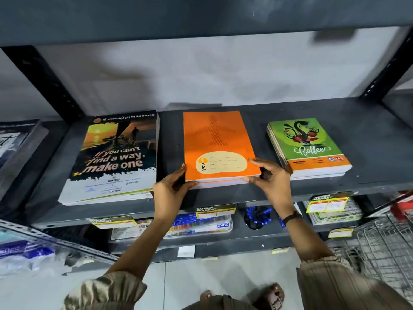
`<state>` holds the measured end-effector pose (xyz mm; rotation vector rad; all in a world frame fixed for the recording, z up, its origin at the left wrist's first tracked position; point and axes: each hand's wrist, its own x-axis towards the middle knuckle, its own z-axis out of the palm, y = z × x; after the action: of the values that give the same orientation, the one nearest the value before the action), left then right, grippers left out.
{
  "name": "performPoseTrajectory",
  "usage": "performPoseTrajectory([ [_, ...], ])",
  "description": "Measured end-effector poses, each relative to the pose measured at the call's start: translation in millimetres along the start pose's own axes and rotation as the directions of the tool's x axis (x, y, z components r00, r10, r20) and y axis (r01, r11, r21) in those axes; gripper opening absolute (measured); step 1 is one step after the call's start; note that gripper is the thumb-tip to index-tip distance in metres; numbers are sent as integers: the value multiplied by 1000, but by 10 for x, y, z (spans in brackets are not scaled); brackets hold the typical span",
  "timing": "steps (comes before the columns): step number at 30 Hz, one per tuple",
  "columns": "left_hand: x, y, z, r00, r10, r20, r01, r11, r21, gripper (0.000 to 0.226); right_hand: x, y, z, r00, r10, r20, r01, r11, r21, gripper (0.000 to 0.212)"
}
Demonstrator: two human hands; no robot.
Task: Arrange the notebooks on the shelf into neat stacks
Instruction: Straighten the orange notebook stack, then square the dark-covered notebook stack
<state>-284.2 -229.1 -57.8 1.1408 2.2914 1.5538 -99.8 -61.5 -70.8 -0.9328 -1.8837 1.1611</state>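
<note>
Reaching forward, left hand (173,189) and right hand (271,177) grip orange notebook stack (218,144) near corners (thumbs on top)

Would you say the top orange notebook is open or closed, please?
Closed: the orange notebook lies flat, front cover up, on its stack, both hands at its near corners.

I count 3 notebook stacks on the dark shelf (312,113): 1 sunset-cover stack (114,157), 1 orange stack (219,144), 1 green coffee-cover stack (309,148). I see 2 hands: left hand (172,189), right hand (272,177). Below, 4 yellow price tags, 1 cup of blue pens (257,217).
</note>
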Motion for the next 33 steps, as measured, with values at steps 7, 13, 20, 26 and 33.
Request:
performPoseTrajectory([
  [7, -68, -11, 36, 998, -43, 51, 47, 996, -70, 59, -38, -23, -7, 998, -15, 61, 19, 997, -77, 61],
  [13, -98, 5, 86, 997, -50, -59, 49, 999, -20, 48, -44, -24, 9, 1000, -24, 19, 25, 996, -87, 56],
  [20, -83, 4, 87, 999, -7, -50, 7, 1000, 0, 45, -11, -54, -23, 999, -28, 42, 33, 994, -108, 56],
  [26, -138, 97, -19, 1000, -15, 5, 15, 1000, 26, 54, -105, -256, 16, 999, -48, 19, 51, 934, -352, 66],
  [33, -130, -79, -973, 940, 239, -242, -131, 911, 391, 25, -352, -953, 990, 916, -373, 145, 391, 912, -126, 36],
])
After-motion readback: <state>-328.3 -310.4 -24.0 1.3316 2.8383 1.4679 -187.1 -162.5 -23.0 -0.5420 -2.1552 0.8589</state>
